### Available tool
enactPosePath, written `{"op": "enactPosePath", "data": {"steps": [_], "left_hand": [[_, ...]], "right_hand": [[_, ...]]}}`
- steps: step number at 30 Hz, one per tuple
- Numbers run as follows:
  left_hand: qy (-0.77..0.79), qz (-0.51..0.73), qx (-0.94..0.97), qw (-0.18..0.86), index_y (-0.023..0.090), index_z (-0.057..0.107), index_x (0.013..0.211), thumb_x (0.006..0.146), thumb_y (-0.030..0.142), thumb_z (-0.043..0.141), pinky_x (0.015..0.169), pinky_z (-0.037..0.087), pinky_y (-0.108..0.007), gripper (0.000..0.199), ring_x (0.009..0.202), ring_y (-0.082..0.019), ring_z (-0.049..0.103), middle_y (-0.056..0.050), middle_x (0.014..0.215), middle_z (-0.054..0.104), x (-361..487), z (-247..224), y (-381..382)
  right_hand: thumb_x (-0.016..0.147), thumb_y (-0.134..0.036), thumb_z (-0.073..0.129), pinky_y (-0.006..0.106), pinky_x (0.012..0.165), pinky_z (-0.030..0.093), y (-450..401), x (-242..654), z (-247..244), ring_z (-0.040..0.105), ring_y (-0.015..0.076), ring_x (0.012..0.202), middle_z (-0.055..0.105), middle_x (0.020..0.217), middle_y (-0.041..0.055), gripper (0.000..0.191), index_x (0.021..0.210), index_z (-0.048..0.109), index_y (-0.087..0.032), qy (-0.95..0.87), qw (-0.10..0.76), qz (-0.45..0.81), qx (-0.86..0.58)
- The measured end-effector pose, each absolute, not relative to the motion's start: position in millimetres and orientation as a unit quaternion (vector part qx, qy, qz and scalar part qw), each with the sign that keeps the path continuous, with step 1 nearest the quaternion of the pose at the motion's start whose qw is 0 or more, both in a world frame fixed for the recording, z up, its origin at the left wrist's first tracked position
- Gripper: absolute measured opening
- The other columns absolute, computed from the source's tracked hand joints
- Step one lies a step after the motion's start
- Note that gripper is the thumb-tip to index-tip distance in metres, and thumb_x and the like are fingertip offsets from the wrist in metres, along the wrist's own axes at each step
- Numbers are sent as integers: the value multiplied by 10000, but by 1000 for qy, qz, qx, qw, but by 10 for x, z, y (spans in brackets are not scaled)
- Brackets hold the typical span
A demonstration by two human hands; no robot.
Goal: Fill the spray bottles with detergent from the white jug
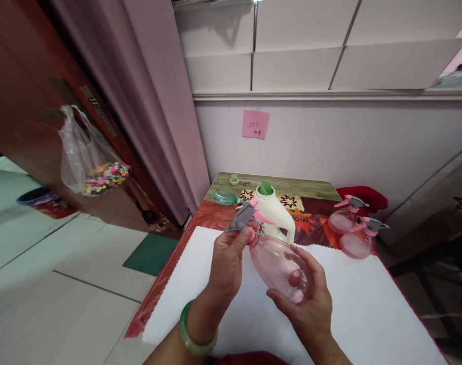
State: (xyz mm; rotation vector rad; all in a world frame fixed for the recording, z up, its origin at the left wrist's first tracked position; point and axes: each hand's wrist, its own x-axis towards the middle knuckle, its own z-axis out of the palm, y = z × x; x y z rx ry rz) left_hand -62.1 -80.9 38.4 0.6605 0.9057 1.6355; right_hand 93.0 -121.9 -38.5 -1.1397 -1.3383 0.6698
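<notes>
A clear pink spray bottle (274, 263) is held tilted above the white mat, its neck toward the upper left. My left hand (229, 256), with a green bangle on the wrist, pinches the pink collar below the grey and pink trigger head (243, 215). Around the rounded body of the bottle, near its base, wraps my right hand (310, 299). The bottle looks empty. Just behind it stands a cream jug (278, 210) with a green scoop-like piece (266, 187) in its mouth; the bottle and trigger head partly hide the jug.
Two pink spray bottles (355, 244) with liquid stand at the table's right edge. A green bottle (225, 197) lies at the back left near a small green cap (234, 179). A white mat (185, 284) covers the front. A bag of colourful bits (98, 157) hangs on the door.
</notes>
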Motion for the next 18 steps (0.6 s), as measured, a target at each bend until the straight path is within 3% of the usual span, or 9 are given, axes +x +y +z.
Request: {"op": "enactPosePath", "data": {"steps": [5,10,18], "left_hand": [[342,690,228,595,149,803,812,760,396,850,885,556,-329,257,887,-193,718,-80,962,788,-609,405,-779],[323,703,199,601,150,804,861,782,399,834,848,578,-337,262,904,-215,731,-87,964,790,-532,400,-766],[318,711,183,600,172,798,921,795,386,826,848,583,-326,250,927,-208,732,-66,1017,787,-493,396,-799]], "right_hand": [[680,-478,889,406,733,606,-1157,975,-394,622,351,1198,587,1381,186,873,1422,497,-233,-620,583,189,-489],[691,-466,890,479,811,622,-1089,1028,-319,616,362,1213,620,1324,180,861,1422,502,-229,-672,585,44,-452],[696,-437,902,480,801,635,-1047,1030,-285,669,345,1124,625,1317,183,902,1455,463,-223,-694,576,-98,-421]]}}
